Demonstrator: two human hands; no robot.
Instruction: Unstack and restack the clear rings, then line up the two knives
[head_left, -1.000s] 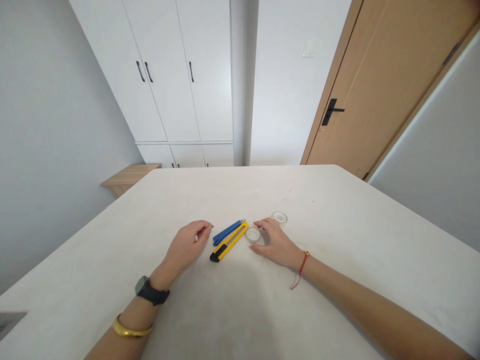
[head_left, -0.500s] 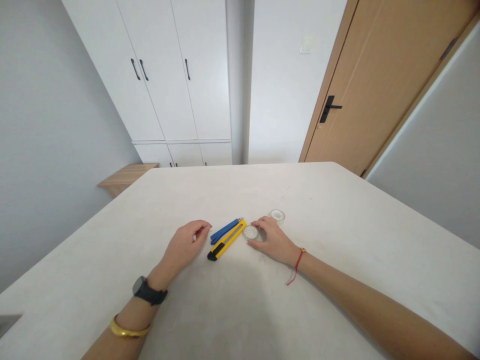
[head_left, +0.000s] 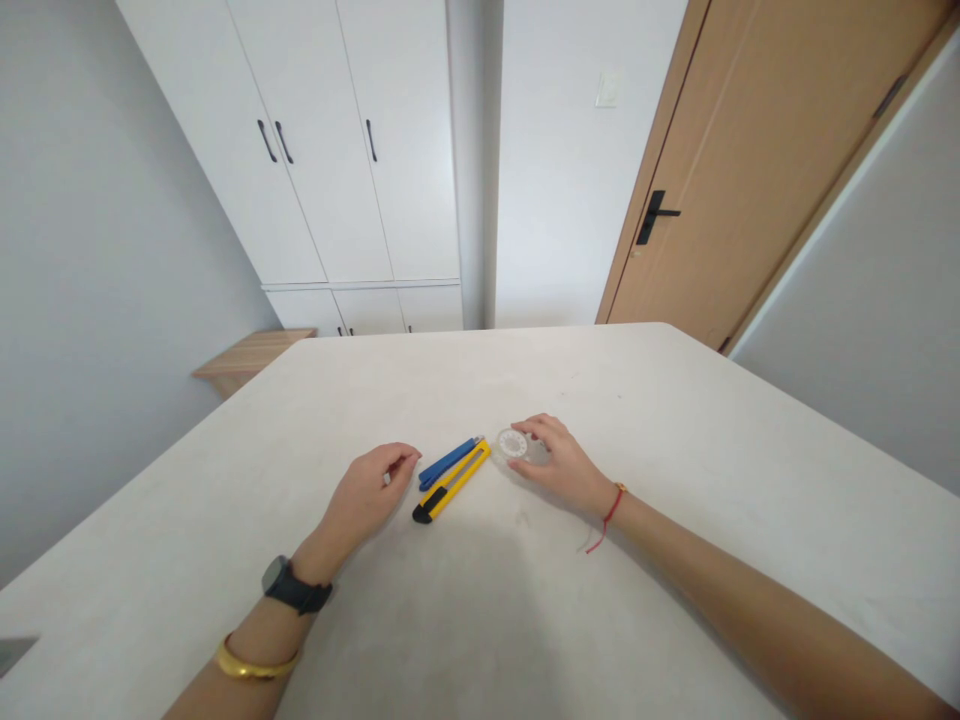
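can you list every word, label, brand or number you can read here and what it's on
No text can be read.
Tape roll at the right hand: marks on its white center, too small and blurred to read.
Watch: nothing readable.
Yellow cutter and blue cutter: no readable lettering.
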